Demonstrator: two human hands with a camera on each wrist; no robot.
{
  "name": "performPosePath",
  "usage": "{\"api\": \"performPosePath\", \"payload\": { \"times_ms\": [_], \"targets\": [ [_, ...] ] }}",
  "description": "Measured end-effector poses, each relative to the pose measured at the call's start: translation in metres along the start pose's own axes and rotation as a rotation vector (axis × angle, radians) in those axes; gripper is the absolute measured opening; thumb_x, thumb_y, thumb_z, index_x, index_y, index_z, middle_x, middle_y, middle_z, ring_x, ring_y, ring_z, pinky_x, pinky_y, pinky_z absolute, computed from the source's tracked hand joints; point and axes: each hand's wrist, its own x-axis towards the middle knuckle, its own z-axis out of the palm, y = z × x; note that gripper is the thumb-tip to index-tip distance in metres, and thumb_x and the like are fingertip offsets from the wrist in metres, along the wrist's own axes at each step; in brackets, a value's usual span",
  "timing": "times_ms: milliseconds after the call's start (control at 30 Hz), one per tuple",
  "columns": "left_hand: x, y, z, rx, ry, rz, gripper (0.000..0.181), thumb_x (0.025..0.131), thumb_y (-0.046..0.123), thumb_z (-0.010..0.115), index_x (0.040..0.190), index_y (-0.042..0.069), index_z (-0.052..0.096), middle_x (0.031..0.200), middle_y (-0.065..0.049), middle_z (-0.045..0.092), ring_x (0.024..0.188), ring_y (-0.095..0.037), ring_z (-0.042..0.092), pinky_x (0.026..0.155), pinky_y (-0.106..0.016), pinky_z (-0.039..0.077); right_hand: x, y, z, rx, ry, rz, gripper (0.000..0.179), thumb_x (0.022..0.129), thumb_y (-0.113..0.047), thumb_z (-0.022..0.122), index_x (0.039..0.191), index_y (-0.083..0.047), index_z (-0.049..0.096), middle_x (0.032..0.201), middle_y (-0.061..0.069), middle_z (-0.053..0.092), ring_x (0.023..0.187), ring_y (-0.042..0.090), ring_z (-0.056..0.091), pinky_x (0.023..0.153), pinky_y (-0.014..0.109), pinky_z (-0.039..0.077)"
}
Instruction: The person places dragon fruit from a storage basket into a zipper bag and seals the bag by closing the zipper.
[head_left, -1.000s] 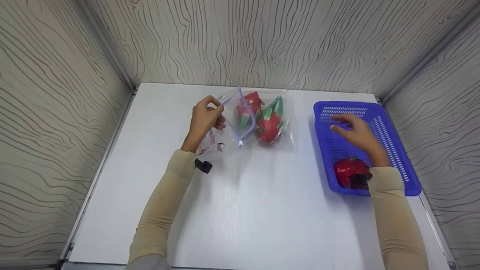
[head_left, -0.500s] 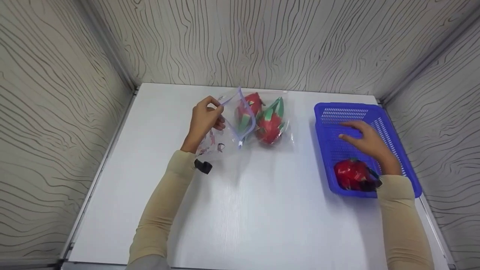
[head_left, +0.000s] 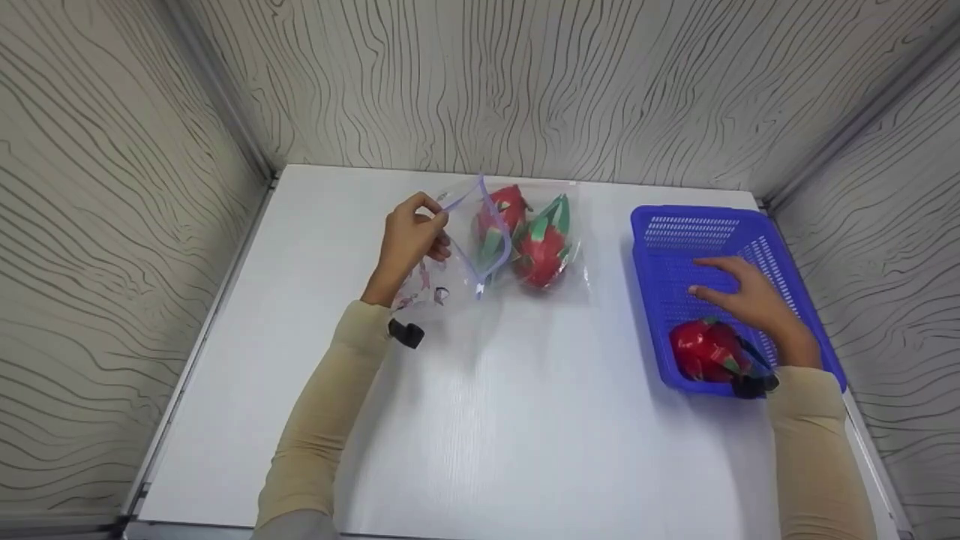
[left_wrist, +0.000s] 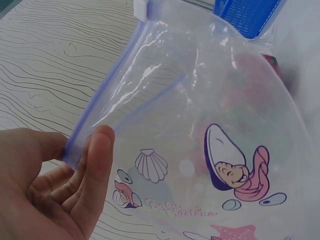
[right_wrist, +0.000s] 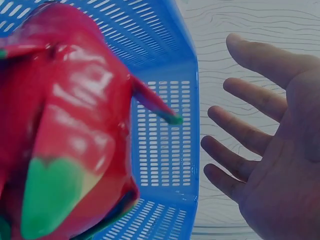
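Observation:
My left hand (head_left: pixel 411 234) pinches the purple zip edge of a clear zip bag (left_wrist: pixel 165 125) between thumb and fingers, and the bag's mouth gapes. Shells and cartoon figures are printed on its side. Inside lie two red dragon fruits with green tips, one dragon fruit (head_left: pixel 504 210) behind and another dragon fruit (head_left: pixel 543 255) in front. Over the blue basket (head_left: pixel 651 300) my right hand (head_left: pixel 754 300) spreads its fingers, holding nothing. A third dragon fruit (head_left: pixel 705 349) lies at the basket's near end, below the right wrist; it fills the left of the right wrist view.
The white table (head_left: pixel 465 435) is enclosed by wood-grain panels (head_left: pixel 480 82) at the back and both sides. The basket stands near the table's right edge, with slotted walls.
My right hand has moved toward me and slightly right over the basket, uncovering more of the dragon fruit there. The left hand and the bag have stayed put.

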Motion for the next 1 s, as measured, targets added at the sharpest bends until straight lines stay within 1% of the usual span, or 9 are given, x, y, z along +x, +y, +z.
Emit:
{"api": "performPosePath", "payload": {
  "times_ms": [200,467,800,1000],
  "targets": [
    [0.000,0.000,0.001,0.005,-0.009,-0.008,0.011,0.103,0.014,0.062,0.108,0.004,0.064,0.066,-0.007,0.071,0.048,-0.014,0.068,0.053,-0.032,0.063,-0.008,0.005,-0.001,0.009,-0.013,0.008,0.065,0.100,-0.033,0.076,0.153,-0.003,0.053,0.159,0.034,0.043,0.149,0.062,0.031,0.114,0.085,0.025],
    [-0.001,0.000,0.000,0.004,-0.013,-0.006,0.011,0.103,0.014,0.062,0.108,0.005,0.064,0.067,-0.008,0.070,0.048,-0.014,0.067,0.052,-0.031,0.063,-0.019,0.007,0.000,0.010,-0.087,0.070,0.080,0.098,-0.039,0.076,0.162,-0.006,0.041,0.167,0.035,0.030,0.153,0.064,0.021,0.115,0.087,0.021],
    [-0.001,-0.001,0.000,0.010,-0.015,-0.015,0.011,0.103,0.014,0.063,0.108,0.005,0.063,0.067,-0.008,0.070,0.049,-0.015,0.067,0.052,-0.031,0.063,-0.032,0.013,0.005,0.004,-0.149,0.115,0.091,0.093,-0.041,0.080,0.164,-0.007,0.035,0.168,0.037,0.025,0.152,0.066,0.020,0.112,0.090,0.021],
    [-0.001,-0.003,-0.001,0.004,-0.019,-0.021,0.010,0.104,0.014,0.062,0.108,0.005,0.063,0.067,-0.008,0.070,0.049,-0.015,0.067,0.052,-0.031,0.062,-0.041,0.018,0.009,0.003,-0.168,0.102,0.092,0.092,-0.038,0.082,0.163,-0.005,0.036,0.166,0.037,0.027,0.151,0.066,0.022,0.111,0.090,0.023]
  ]
}}
